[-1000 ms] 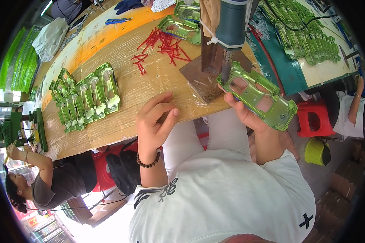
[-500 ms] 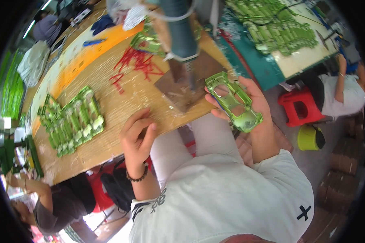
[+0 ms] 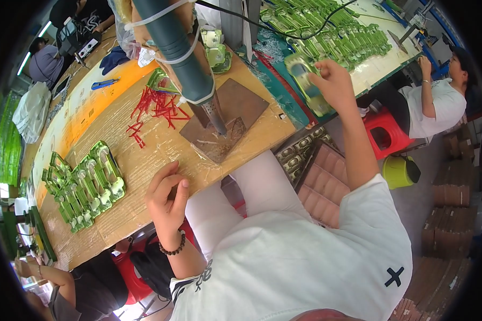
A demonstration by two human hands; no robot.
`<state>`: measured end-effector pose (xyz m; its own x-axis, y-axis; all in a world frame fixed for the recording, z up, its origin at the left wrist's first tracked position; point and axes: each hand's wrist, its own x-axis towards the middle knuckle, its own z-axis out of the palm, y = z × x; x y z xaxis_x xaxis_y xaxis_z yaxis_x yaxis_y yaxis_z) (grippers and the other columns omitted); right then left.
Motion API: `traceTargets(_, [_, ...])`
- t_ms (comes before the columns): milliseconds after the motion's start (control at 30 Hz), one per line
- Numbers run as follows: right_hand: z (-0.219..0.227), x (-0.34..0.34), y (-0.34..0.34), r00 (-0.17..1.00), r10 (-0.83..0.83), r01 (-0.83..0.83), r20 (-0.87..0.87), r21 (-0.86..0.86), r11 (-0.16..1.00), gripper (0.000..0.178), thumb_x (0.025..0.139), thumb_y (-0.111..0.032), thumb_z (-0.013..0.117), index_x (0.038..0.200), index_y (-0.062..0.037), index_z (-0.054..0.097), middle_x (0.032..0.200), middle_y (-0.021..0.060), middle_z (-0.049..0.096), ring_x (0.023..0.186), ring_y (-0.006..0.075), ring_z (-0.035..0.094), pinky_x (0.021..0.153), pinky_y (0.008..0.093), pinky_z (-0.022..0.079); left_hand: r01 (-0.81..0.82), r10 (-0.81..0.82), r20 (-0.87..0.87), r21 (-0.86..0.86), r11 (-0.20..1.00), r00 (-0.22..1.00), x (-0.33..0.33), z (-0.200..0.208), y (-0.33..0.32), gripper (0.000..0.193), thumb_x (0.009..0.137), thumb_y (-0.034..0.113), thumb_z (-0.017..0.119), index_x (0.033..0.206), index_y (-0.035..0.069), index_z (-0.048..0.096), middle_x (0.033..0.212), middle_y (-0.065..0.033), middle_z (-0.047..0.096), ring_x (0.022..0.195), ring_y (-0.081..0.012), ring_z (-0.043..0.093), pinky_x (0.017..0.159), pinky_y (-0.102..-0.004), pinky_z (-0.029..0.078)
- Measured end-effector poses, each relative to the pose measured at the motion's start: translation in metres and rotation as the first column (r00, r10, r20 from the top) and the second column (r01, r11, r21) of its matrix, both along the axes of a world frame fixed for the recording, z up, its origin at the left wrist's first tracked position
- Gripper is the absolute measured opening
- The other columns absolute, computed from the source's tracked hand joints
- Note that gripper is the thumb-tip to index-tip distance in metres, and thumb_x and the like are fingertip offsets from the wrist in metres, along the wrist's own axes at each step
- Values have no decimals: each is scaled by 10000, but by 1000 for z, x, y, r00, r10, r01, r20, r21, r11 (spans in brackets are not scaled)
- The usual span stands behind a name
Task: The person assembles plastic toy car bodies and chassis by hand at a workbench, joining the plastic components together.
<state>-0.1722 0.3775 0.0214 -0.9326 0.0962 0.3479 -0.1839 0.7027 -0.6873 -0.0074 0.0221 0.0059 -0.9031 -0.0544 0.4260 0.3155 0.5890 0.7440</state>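
My right hand (image 3: 334, 88) is stretched out to the right and grips a shiny green car-shaped plastic shell (image 3: 300, 72) by its edge. The shell is tilted and slightly blurred, over the edge of the teal mat (image 3: 273, 80). At the front edge of the wooden table (image 3: 139, 198), my left hand (image 3: 167, 197) is empty, its fingers loosely bent and apart. Ahead of it, a tubular grey-green heat tool (image 3: 179, 59), strapped with cable ties, points its metal nozzle down over a brown metal plate (image 3: 235, 115).
Similar green shells stand in a row (image 3: 85, 187) on the left and crowd the right-hand table (image 3: 337, 40). Red strips (image 3: 158, 107) and a blue cutter (image 3: 104, 84) lie on the wood. Below my right arm is a sectioned box (image 3: 321, 184). A person sits on a red stool (image 3: 383, 131).
My right hand has carried the green shell from above my lap, away and to the right, toward the other table. My left hand keeps its pose by the table edge. The view has shifted.
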Motion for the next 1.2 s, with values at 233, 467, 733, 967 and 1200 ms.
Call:
traceTargets(233, [5,-77,-26,986,-57,138,-157,571,809,189,719,-163,601,859,-40,568,803,156,614,770,331,596,637,421,481,-7,6,-42,-14,1000,999,-3,-1,1,117,742,67,646,762,-37,597,969,-167,611,742,-206,603,611,-261,457])
traceTargets(467, [2,-86,-23,955,-134,272,-266,592,759,357,772,-383,589,883,-44,566,835,169,610,803,342,592,648,429,478,-3,3,-1,34,999,1000,0,1,-4,108,737,67,649,756,-28,602,957,-162,614,676,-185,587,575,-256,445])
traceTargets(733, [39,131,-86,787,560,-563,258,-69,824,128,710,-109,662,697,-5,588,584,60,571,499,95,499,473,251,387,-673,579,-349,-299,676,737,4,11,-64,168,735,166,646,819,22,623,1162,-211,495,1071,-387,447,892,-449,355])
traceTargets(967, [29,104,-274,790,589,-486,-173,409,772,177,801,-203,579,727,-43,585,657,125,590,624,294,590,525,384,460,-608,547,-320,-621,495,773,-6,-1,-95,221,733,258,615,838,65,637,1233,-224,434,1181,-447,314,966,-522,245])
traceTargets(1200, [16,56,-323,816,573,-488,74,620,614,85,750,-38,496,733,-15,576,737,173,605,713,339,601,595,423,484,-585,497,-313,-510,630,809,12,-3,-82,187,692,190,667,733,29,582,1128,-177,534,1113,-400,414,922,-467,327])
